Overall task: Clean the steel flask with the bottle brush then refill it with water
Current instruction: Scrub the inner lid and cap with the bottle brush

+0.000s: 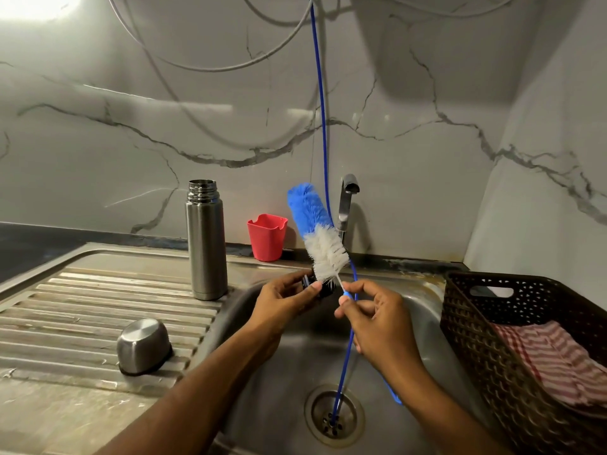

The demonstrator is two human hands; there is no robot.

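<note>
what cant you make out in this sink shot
All from the head view:
- Small black part in the left hand: mostly covered by fingers and the brush bristles; what it is can't be told.
- Flask inside: only the open mouth shows.
- Basket: cut off by the right edge; its cloth partly hidden.
- Brush handle end: behind the right hand.

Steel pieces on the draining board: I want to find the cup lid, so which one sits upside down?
The small domed steel cup nearest the camera, rim down on the ridges. The tall steel flask stands upright, mouth open.
</note>
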